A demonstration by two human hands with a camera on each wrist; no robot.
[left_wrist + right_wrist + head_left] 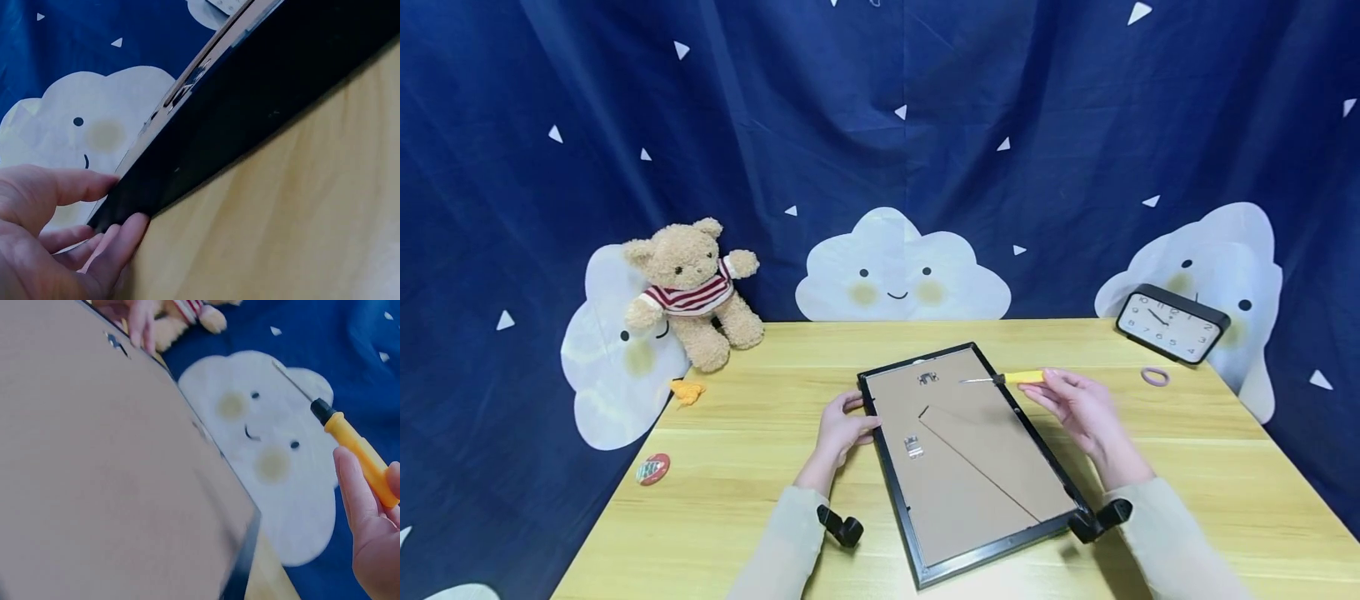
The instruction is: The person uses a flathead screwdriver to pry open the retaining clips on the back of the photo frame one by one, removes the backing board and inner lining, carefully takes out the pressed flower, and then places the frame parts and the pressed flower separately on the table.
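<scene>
A black picture frame [955, 517] lies face down at the table's middle, its brown backing board up, with metal hangers and a slanting stand flap on it. My left hand [837, 429] grips its left edge; in the left wrist view the thumb [87, 186] presses the upper edge and the fingers lie along the side and below. My right hand [1086, 408] holds a yellow-handled screwdriver [359, 447] by its handle. Its thin shaft points left over the upper part of the backing board in the head view.
At the back left sits a teddy bear [688, 279] in a striped shirt. A small orange cloth-like thing [687, 392] and a round red badge [653, 469] are on the table's left side. Back right are a black clock [1172, 323] and a purple ring [1155, 377].
</scene>
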